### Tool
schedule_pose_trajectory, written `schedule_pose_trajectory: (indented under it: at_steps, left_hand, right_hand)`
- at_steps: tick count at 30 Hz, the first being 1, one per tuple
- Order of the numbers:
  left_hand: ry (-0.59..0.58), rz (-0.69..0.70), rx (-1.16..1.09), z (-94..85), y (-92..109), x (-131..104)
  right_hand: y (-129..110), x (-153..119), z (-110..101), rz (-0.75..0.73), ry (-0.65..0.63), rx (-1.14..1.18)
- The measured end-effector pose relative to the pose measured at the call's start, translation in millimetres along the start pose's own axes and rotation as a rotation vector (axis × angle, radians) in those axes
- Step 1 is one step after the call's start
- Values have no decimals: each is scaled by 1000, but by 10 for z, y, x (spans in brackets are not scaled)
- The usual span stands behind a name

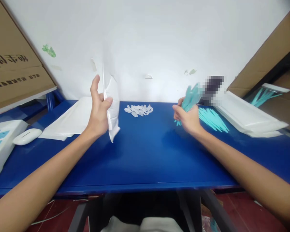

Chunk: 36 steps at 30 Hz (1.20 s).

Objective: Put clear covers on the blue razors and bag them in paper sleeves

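Note:
My left hand (98, 112) is raised over the left half of the blue table (140, 158). It holds a white plastic bag (114, 112) upright by its edge, thumb against the bag and index finger lifted. A bunch of slim teal plastic sticks (190, 98) is gripped in my right hand (189, 118), slightly blurred, with wider ends up. Just behind that hand, more teal sticks (213, 120) lie in a loose pile. Between the hands, farther back, lies a small heap of translucent white pieces (139, 110).
Flat white bags (73, 114) lie at the left, near a white mouse-shaped object (27, 136) and a white panel with blue keys (2, 141). More white bags (251, 114) are stacked at right. Cardboard (14, 61) leans at left; a wall closes off the back.

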<state>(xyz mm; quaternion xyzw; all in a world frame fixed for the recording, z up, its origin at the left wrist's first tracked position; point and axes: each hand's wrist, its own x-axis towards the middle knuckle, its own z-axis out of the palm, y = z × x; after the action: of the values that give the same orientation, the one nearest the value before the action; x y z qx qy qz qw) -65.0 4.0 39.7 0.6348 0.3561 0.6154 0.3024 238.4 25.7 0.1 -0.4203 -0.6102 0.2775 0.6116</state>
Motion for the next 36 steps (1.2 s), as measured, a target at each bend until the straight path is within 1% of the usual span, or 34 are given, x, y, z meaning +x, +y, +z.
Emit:
schedule_pose_trajectory:
  at_steps: [1,3,5,7,11,13,14,16,17,19,21,23,25,27,32,34,36]
  left_hand:
    - [11,-56,-100,58,2,-32]
    - [-15,-199,-211,163,-3,-97]
    - [-82,-365,-264,242,-28,-157]
    - [-117,-472,-301,289,-71,-204]
    - [-140,-660,-416,325,-128,-250]
    - [-119,-724,-476,339,-124,-254]
    - [-86,-724,-501,348,-119,-254]
    - [-1,-656,-544,367,-118,-248]
    - [30,-607,-563,376,-126,-245]
    - [41,-543,-580,387,-154,-239]
    - [14,-539,-569,388,-191,-238]
    - [-6,-548,-541,382,-223,-242]
    - [-18,-541,-523,373,-244,-250]
    - [-34,-531,-516,362,-255,-257]
    - [-87,-517,-500,340,-247,-283]
    - [-142,-521,-489,344,-239,-303]
    - [-222,-519,-488,351,-241,-320]
  right_hand:
    - [36,3,4,-11,50,45]
    - [115,-4,9,-8,84,69]
    - [184,-15,13,24,46,57]
    - [223,-14,16,63,-4,63]
    - [226,22,-2,112,28,80]
    - [226,30,-24,161,-5,9]
    - [225,28,-36,189,-48,-49]
    - [205,5,-49,190,-148,-200]
    - [180,-16,-47,141,-196,-282]
    - [97,-79,-24,-31,-304,-423]
    - [-8,-160,27,-184,-432,-497]
    - [-96,-238,90,-238,-510,-543]
    - [-137,-287,140,-233,-549,-626]
    - [-134,-293,158,-188,-580,-754]
    - [-113,-208,79,-19,-648,-1105]
    - [-139,-188,56,3,-659,-1169]
    - [-169,-187,57,-9,-658,-1194]
